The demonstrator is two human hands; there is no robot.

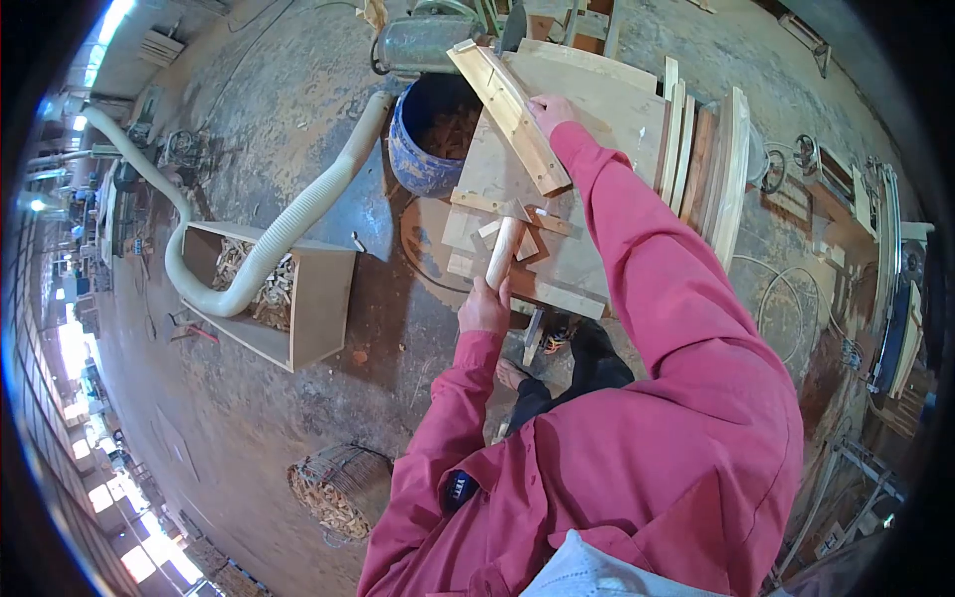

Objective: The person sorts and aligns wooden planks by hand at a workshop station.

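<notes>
My left hand (483,306) grips the lower end of a round wooden dowel (503,251) that points up towards a flat wooden jig board (567,139). My right hand (550,111) rests on a long wooden strip (509,111) that lies diagonally across the top of the board. Small wooden blocks (517,214) sit on the board near the tip of the dowel. Both arms wear a red long-sleeved top.
A blue barrel (418,159) of wood offcuts stands left of the board. A white flexible hose (279,229) runs over a wooden box (318,298) of scraps. A wicker basket (343,488) of chips sits on the floor below. Curved wooden pieces (731,169) stand stacked at the right.
</notes>
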